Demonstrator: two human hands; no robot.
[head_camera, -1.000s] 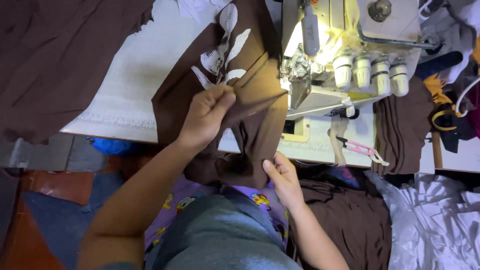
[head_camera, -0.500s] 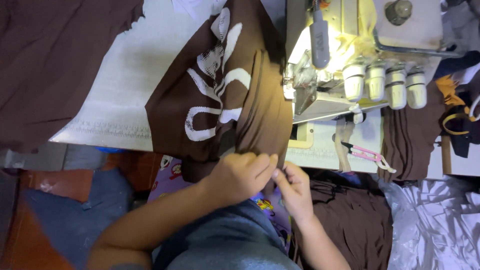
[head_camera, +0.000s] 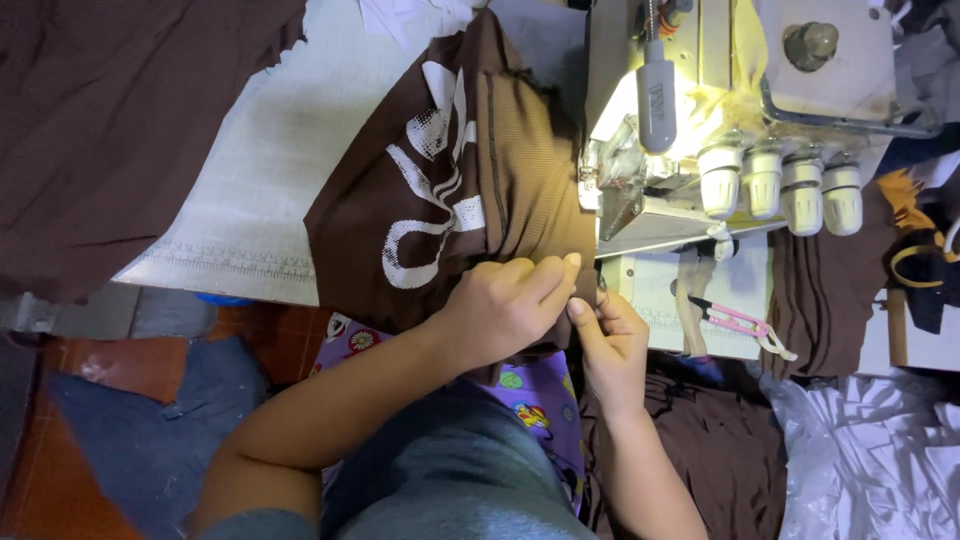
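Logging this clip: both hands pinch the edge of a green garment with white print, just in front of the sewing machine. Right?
Not quite: the garment is brown, not green, as the head view shows. Both hands, left and right, do pinch its edge before the sewing machine.

We find open tabletop (head_camera: 270, 190) left of the brown garment (head_camera: 450, 190). The sewing machine (head_camera: 720, 110) blocks our right, snips (head_camera: 740, 322) below it.
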